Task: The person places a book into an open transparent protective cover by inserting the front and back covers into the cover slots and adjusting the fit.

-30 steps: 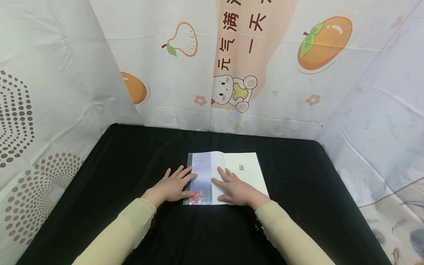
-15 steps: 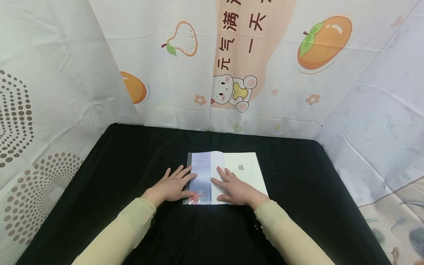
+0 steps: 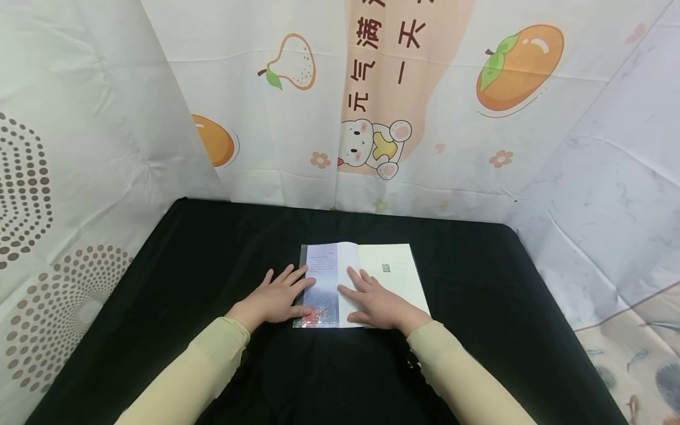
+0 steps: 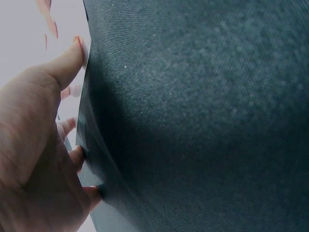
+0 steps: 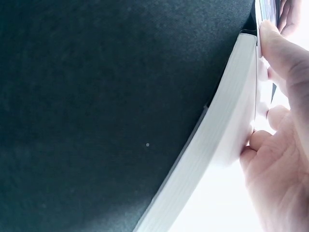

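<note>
An open book [image 3: 395, 265] lies on the black cloth. Its purple-blue cover flap [image 3: 322, 277], printed with a red tree near the bottom, is spread out on the left, inside a clear plastic edge. My left hand [image 3: 277, 298] rests with fingers spread on the left edge of that flap. The right hand [image 3: 379, 301] lies with spread fingers on the white page beside the flap and near the book's inner fold. From the right wrist view, the thick page block [image 5: 207, 130] shows under the right hand, with the thumb on the thin left side.
Black cloth [image 3: 239, 248] covers the table around the book. A white curtain [image 3: 255, 147] printed with fruit and a bear hangs along the back edge. Other patterned curtains stand at the left [image 3: 106, 177] and right [image 3: 611, 206].
</note>
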Tool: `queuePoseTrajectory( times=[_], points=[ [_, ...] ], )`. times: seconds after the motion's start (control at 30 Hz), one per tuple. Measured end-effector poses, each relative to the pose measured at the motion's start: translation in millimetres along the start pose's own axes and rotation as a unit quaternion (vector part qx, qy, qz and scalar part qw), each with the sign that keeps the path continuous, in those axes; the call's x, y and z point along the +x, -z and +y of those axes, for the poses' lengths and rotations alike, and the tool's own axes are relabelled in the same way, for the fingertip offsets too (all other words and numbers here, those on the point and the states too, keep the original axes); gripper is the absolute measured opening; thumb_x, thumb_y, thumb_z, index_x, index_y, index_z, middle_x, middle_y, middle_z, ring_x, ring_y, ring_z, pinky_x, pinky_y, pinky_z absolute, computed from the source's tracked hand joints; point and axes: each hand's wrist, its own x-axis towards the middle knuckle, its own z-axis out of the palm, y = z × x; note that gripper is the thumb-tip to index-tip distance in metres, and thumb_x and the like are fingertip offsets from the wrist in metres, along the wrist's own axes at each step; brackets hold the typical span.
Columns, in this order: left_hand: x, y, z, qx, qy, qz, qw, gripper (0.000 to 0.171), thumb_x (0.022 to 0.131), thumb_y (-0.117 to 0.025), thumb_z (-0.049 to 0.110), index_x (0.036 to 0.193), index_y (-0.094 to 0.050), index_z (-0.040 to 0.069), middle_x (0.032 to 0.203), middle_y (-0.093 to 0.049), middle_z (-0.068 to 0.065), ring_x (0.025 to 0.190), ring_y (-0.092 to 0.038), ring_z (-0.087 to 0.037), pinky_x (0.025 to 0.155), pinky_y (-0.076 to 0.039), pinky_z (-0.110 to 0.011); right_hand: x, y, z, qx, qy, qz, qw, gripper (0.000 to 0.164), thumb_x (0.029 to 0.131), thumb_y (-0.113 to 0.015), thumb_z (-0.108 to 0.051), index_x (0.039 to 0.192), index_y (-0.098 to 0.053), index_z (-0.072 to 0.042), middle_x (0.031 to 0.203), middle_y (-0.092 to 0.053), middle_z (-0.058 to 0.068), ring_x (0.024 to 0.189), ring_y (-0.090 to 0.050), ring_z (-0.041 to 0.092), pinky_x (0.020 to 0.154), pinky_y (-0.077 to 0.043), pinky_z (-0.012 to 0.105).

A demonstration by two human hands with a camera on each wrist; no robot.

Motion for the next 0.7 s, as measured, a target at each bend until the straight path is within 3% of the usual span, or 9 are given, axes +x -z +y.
queuePoseTrajectory(
  times=[0.7],
  points=[
    [-0.6,1.6,1.3,-0.005,0.0,-0.004,1.0,0.074,0.087,-0.053,0.066,0.148,-0.034,0.03,0.16,-0.015,-0.002,0.144,-0.007,-0.033,0.111,-0.011,-0.066,-0.6,2.1,-2.2,-0.003,0.004,-0.004,1.0,0.064,0.096,-0.058,-0.041,0.15,-0.033,-0.018,0.16,-0.005,0.016,0.142,-0.007,0.043,0.112,-0.022,0.057]
  ],
)
